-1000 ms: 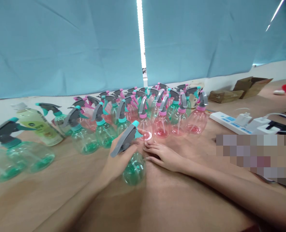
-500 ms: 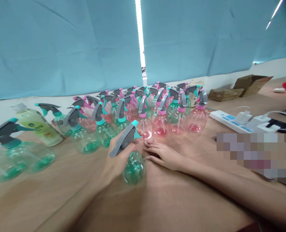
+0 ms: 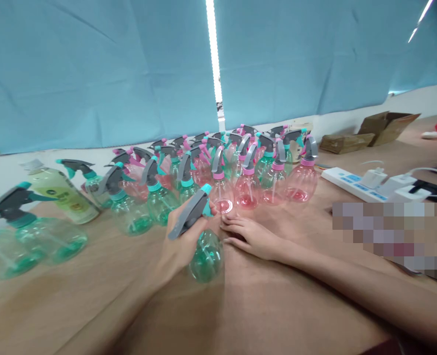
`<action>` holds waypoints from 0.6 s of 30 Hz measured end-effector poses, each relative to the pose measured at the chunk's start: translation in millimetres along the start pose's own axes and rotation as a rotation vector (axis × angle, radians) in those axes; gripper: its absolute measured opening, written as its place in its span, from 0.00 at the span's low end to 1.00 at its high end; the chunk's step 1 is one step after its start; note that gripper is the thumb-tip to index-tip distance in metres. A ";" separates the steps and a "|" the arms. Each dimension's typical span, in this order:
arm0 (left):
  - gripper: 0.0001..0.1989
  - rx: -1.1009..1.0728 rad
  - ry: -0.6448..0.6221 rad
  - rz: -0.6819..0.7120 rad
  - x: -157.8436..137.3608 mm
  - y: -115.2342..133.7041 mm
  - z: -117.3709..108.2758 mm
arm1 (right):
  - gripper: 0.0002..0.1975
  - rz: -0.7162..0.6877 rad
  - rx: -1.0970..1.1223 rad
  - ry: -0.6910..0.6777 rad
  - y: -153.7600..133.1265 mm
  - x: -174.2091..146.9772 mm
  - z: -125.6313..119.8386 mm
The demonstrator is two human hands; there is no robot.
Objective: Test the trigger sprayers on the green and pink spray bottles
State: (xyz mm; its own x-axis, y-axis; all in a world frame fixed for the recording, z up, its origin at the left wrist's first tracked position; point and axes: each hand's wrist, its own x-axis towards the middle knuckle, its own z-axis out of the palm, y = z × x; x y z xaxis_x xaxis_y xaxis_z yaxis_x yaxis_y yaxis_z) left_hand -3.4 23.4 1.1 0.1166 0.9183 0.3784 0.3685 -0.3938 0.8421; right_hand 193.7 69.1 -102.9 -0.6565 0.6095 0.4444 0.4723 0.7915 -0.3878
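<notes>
My left hand [image 3: 183, 241] is wrapped round the neck of a green spray bottle [image 3: 206, 259] with a grey and turquoise trigger head. The bottle's round clear body shows below my fingers, and its nozzle points away from me to the upper right. To its right, my right hand [image 3: 250, 236] lies palm down on the brown table [image 3: 262, 305], fingers stretched out and holding nothing. Just beyond my right fingertips stands a pink spray bottle [image 3: 223, 197]. A green spray bottle [image 3: 161, 204] is in the front row, beyond my left hand.
Several more green and pink spray bottles crowd the table's far side. On the left are a leaning light-green labelled bottle [image 3: 65, 192] and a green sprayer [image 3: 51, 236]. A white power strip [image 3: 351, 185] with chargers and an open cardboard box [image 3: 386, 129] are at right.
Both hands and the held spray bottle keep almost the same place. The whole view has shifted very slightly.
</notes>
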 end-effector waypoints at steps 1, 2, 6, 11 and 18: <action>0.04 -0.014 -0.007 0.010 0.1 0.2 0.0 | 0.20 0.001 -0.003 -0.002 0.1 0.1 0.0; 0.04 -0.028 -0.016 0.020 0.3 0.6 0.0 | 0.20 0.003 -0.004 -0.003 0.1 0.2 0.0; 0.04 -0.075 -0.026 0.026 1.1 2.5 0.2 | 0.20 0.004 -0.002 0.000 -0.9 0.5 -0.5; 0.03 -0.064 -0.024 0.013 -0.4 3.9 0.3 | 0.20 0.006 0.006 -0.001 -0.7 0.5 -0.6; 0.07 0.029 -0.014 0.002 0.9 2.2 -0.1 | 0.21 0.000 0.025 0.000 0.7 -0.2 -0.2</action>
State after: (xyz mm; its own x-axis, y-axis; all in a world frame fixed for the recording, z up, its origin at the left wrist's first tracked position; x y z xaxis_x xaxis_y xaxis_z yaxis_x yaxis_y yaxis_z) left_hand -2.6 23.4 3.4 0.1299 0.9180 0.3747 0.3945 -0.3945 0.8299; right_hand 194.2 69.5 -103.1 -0.6564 0.6094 0.4447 0.4572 0.7902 -0.4081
